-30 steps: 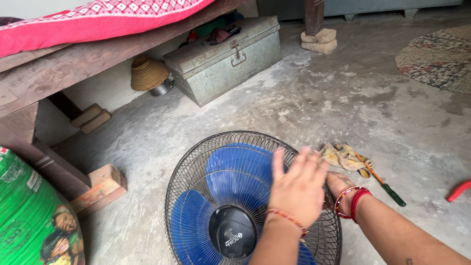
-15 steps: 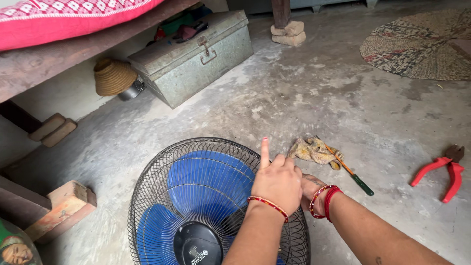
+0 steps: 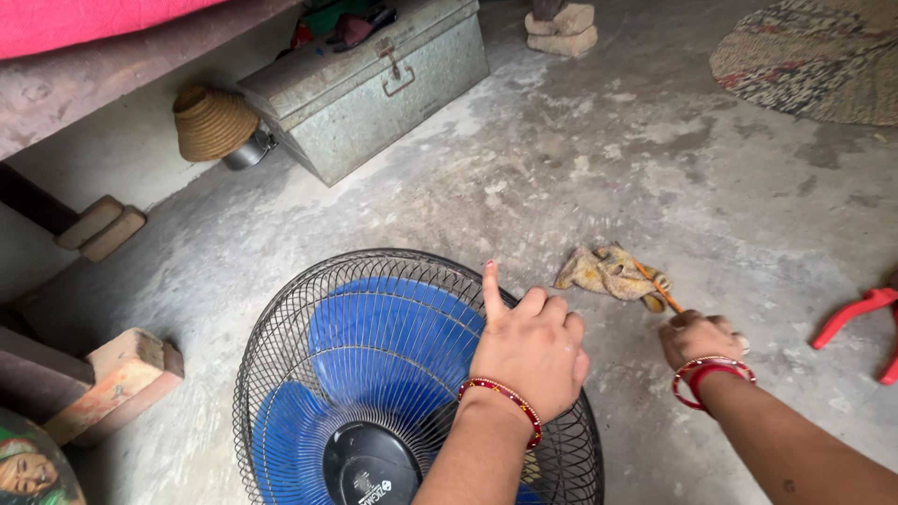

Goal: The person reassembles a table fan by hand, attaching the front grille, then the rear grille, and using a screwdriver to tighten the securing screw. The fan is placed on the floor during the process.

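— Left hand (image 3: pixel 529 351)?
— Resting on the fan (image 3: pixel 412 374), near the right edge of the wire grille. Forefinger straight and pointing away, other fingers curled in — gripping nothing. Red bangle at the wrist.
— And the fan itself?
— Lying flat on the floor (image 3: pixel 580 168), grille up, blue blades under the wires, black hub at the near edge of view.
— Right hand (image 3: pixel 700 339)?
— Off the fan, just to its right, down on the floor. Closed around a screwdriver (image 3: pixel 660 291) — only the orange shaft visible, sticking out past the knuckles toward a rag (image 3: pixel 608 273). Handle hidden in the fist. Red bangles at that wrist too.
— The rag?
— Yellowish, crumpled, just beyond the fist, touching the shaft's far end.
— Anything else around?
— Red pliers (image 3: pixel 865 318) at the right edge, well apart from both hands. Metal trunk (image 3: pixel 374 89) far off up the floor, woven basket (image 3: pixel 213 122) beside it. Brick (image 3: pixel 117 379) left of the fan.
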